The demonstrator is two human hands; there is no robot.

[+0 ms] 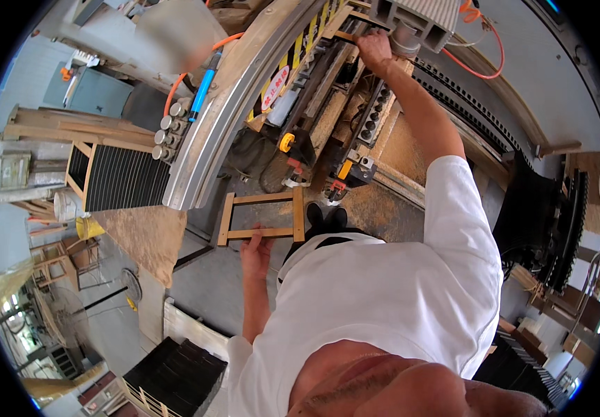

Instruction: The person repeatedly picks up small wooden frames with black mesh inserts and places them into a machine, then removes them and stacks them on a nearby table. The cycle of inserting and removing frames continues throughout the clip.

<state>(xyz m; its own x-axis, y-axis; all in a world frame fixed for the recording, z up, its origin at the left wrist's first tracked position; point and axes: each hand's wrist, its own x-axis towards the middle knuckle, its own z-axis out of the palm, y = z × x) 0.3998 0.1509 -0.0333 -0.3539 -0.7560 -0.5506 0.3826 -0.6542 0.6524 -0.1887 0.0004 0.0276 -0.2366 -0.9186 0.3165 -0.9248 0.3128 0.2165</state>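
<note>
My left hand (255, 254) is closed on the near bar of a small rectangular wooden frame (298, 215). The frame has light wood end pieces and darker-edged bars, and is held in front of my body, above the floor. My right arm reaches far forward over a woodworking machine (328, 104). At its far end, my right hand (375, 50) has its fingers curled round the end of a similar wooden frame piece (343, 35), beside a metal cylinder (404, 39). The machine and my fingers partly hide that piece.
A curved metal guard rail (206, 149) and yellow-black striping border the machine. A stack of dark-slatted frames (123, 177) stands left on a wooden board (150, 236). Sawdust covers the machine bed (401, 142). An orange hose (173, 94) runs near a blue tool (205, 87).
</note>
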